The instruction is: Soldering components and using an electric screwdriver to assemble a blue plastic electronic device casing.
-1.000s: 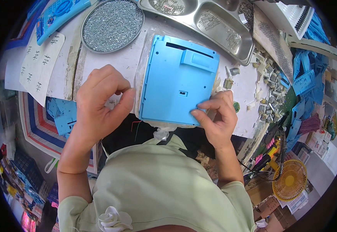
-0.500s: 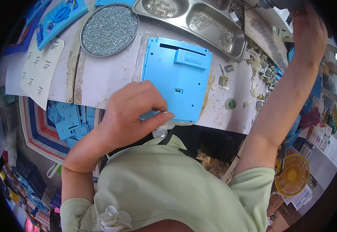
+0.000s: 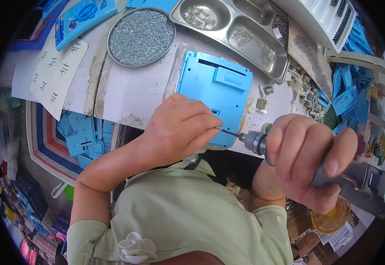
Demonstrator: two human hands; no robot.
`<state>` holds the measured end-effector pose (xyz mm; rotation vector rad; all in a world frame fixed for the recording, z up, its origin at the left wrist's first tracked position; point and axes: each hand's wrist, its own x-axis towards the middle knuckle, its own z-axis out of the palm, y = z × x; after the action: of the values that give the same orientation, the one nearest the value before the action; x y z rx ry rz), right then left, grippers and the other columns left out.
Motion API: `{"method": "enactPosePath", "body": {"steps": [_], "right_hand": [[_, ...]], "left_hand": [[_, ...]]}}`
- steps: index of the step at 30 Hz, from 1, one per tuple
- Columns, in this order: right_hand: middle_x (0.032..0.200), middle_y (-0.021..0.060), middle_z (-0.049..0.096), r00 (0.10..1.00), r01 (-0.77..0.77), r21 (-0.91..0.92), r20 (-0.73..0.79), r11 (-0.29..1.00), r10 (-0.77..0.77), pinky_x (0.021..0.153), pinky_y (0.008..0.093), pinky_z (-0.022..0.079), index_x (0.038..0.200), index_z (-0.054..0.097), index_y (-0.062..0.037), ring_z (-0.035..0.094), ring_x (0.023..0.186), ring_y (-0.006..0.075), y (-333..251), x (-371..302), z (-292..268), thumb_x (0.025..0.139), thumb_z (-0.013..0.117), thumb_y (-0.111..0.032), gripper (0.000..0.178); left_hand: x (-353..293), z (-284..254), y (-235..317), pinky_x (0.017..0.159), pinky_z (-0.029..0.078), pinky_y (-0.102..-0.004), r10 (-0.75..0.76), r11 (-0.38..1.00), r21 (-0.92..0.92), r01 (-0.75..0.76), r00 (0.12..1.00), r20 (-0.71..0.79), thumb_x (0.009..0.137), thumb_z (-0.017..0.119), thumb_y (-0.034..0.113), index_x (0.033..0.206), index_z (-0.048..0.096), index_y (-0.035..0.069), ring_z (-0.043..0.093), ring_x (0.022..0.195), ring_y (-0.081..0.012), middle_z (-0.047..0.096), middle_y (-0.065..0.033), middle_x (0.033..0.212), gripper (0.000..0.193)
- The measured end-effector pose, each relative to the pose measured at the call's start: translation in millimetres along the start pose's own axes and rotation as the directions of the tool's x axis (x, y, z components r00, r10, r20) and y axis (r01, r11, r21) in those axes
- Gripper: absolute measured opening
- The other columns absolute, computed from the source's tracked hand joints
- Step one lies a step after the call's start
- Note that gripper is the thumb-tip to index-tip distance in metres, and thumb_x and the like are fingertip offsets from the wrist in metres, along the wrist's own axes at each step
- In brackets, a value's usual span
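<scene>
A light blue plastic panel (image 3: 201, 84) with a slot and a raised block lies flat on the table before me. My left hand (image 3: 183, 126) rests over its near left part, thumb and fingers pinched together; whatever is between the fingertips is too small to make out. My right hand (image 3: 307, 154) is wrapped around a grey electric screwdriver (image 3: 255, 142), held almost level and pointing left. Its thin bit ends at my left fingertips, above the panel's near edge. A round metal dish (image 3: 110, 49) full of small silvery screws stands beyond my left hand.
At the back is a steel compartment tray (image 3: 282, 76) with small metal parts. Loose small parts (image 3: 305, 86) litter the table's right side. A striped bag (image 3: 46, 141) holding blue panels sits lower left, and a yellow basket (image 3: 331, 218) lower right. White paper (image 3: 53, 73) overhangs the left edge.
My right hand has come down from the far upper right, bringing the electric screwdriver to my left fingertips. My left hand stays pinched at the panel. The whole view has shifted slightly.
</scene>
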<state>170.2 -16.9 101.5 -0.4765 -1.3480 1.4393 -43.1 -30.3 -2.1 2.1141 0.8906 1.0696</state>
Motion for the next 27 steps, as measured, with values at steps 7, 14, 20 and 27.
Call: {"method": "enactPosePath", "body": {"steps": [7,14,20,27], "right_hand": [[0.065,-0.0056,0.055,1.0,0.023,-0.011,-0.018,1.0,-0.023,0.059,0.0287,0.044,0.106,0.052,-0.0169,0.053,0.052,0.0096,21.6,9.8,14.0,0.095,0.072,-0.036,0.03],[0.064,-0.0047,0.055,0.995,0.096,-0.076,0.001,0.992,-0.096,0.06,0.0312,0.043,0.107,0.052,-0.0152,0.051,0.052,0.0109,25.6,17.2,7.6,0.095,0.07,-0.035,0.029],[0.063,0.0009,0.053,0.987,0.104,0.0,-0.126,0.995,-0.103,0.052,0.0334,0.04,0.109,0.051,-0.0115,0.05,0.054,0.0157,33.6,12.9,0.2,0.094,0.076,-0.034,0.037],[0.066,0.0024,0.057,0.986,0.101,-0.016,-0.134,0.995,-0.102,0.053,0.0339,0.043,0.108,0.054,-0.0087,0.054,0.057,0.0174,21.5,-16.6,-7.6,0.092,0.08,-0.033,0.038]], "left_hand": [[-4.5,-4.6,-7.1,0.074,0.046,-0.0365,0.0,0.999,0.044,0.001,0.999,-0.04,0.072,0.083,0.003,0.094,0.073,0.011,0.065,0.077,-0.0212,0.069,-0.0013,0.087,0.026],[16.8,-51.1,-47.4,0.084,0.045,-0.0416,-0.072,0.958,0.267,0.108,0.987,-0.141,0.077,0.082,0.019,0.094,0.074,0.01,0.065,0.092,-0.0261,0.069,-0.0036,0.094,0.02],[25.0,-91.5,-112.1,0.085,0.047,-0.0411,-0.165,0.794,0.565,0.224,0.974,-0.153,0.082,0.079,0.019,0.09,0.077,0.009,0.066,0.094,-0.0273,0.07,-0.0069,0.096,0.013],[31.0,-95.1,-126.9,0.083,0.051,-0.039,-0.046,0.781,0.604,0.158,0.979,-0.196,0.087,0.075,0.015,0.096,0.079,0.007,0.067,0.094,-0.0283,0.073,-0.0072,0.099,0.013]]}}
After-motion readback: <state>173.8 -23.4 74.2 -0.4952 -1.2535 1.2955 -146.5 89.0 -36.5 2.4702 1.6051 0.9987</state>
